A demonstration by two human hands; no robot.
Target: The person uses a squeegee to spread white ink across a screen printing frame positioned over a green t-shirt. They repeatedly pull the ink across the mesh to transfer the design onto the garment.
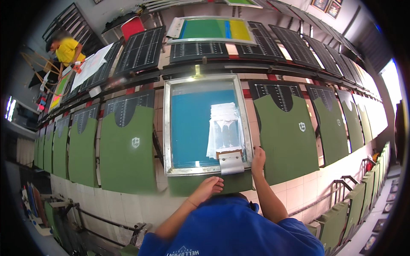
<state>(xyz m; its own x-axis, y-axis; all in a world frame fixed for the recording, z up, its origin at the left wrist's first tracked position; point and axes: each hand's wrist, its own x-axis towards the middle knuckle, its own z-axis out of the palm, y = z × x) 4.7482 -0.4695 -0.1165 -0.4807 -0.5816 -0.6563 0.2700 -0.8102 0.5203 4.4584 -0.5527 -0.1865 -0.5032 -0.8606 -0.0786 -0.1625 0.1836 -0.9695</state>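
Note:
A screen printing frame (168, 128) with a metal rim and blue mesh lies in front of me, over a green shirt panel (237, 183) whose near end sticks out below it. White ink is smeared on the right half of the mesh. A squeegee (232, 164) with a pale metal holder rests at the frame's lower right, its handle over the near rim. My right hand (258, 160) is closed at the frame's right rim, near the corner. Just below the near rim, my left hand (208, 188) has curled fingers with nothing visible in them.
Green shirt panels with a small white emblem lie on black boards to the left (128, 153) and right (290, 141). Behind runs a rail, then more black boards and another screen (209, 30). A person in a yellow shirt (68, 50) stands far left.

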